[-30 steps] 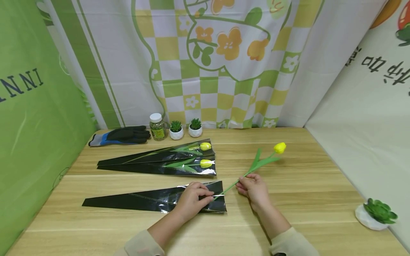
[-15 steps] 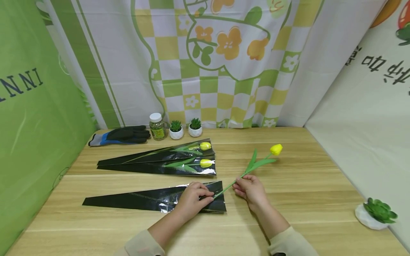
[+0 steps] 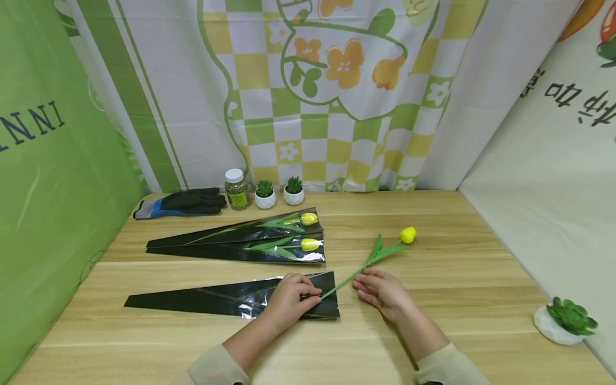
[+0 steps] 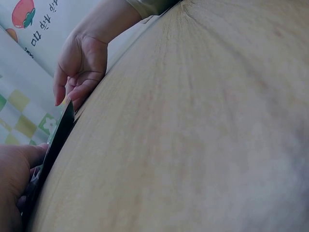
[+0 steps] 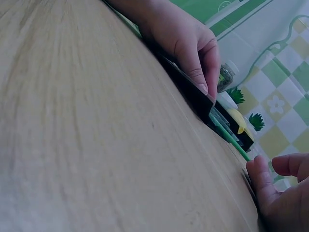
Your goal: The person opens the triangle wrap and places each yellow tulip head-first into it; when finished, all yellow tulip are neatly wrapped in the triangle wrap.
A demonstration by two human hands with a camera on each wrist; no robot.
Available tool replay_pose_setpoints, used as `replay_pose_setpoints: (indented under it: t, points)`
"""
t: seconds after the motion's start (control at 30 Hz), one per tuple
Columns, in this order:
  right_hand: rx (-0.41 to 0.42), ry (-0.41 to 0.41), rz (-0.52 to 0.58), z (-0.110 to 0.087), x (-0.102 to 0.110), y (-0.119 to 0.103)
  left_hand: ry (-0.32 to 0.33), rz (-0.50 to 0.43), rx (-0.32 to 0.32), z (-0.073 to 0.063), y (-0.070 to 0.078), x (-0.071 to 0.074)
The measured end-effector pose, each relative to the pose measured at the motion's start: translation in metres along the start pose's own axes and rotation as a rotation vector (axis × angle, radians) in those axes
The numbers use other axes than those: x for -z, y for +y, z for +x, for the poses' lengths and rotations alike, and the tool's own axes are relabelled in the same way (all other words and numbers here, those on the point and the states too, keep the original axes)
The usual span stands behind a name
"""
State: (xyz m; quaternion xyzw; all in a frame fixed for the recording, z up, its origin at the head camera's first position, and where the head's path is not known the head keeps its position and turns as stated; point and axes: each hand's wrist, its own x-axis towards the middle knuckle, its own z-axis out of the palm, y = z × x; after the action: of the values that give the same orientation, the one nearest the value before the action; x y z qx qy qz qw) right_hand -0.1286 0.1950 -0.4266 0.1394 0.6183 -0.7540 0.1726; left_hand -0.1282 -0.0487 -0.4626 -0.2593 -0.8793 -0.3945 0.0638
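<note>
A black flower sleeve [image 3: 192, 300] with a glossy front lies flat, wide end to the right. My left hand [image 3: 290, 299] rests over that end; the right wrist view shows its thumb and finger pinching the sleeve's raised edge [image 5: 198, 99]. An artificial yellow tulip [image 3: 408, 235] with green leaves slants up to the right. Its thin stem [image 3: 344, 280] runs down over the sleeve's mouth to the left fingertips. Just beside the stem is my right hand [image 3: 383, 293], palm turned inward. In the right wrist view its thumb and forefinger stand apart, close to the stem.
Two black sleeves [image 3: 192, 239], each with a yellow tulip inside, lie farther back. Behind them are a work glove [image 3: 185, 203], a white-capped jar [image 3: 237, 191] and two small potted succulents [image 3: 265, 195]. Another succulent [image 3: 565, 321] stands at the right table edge.
The tulip's bloom has dropped down and to the left. My right hand, which was pinching the stem, has loosened from it and now lies beside it. The left hand has stayed in place.
</note>
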Motion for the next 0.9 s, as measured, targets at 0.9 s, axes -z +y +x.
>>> replay_pose_setpoints:
  t: [0.9]
  points:
    - [0.741,0.051,-1.498,0.032,0.03,-0.041,-0.012,-0.026,0.041,0.0,-0.001,0.0]
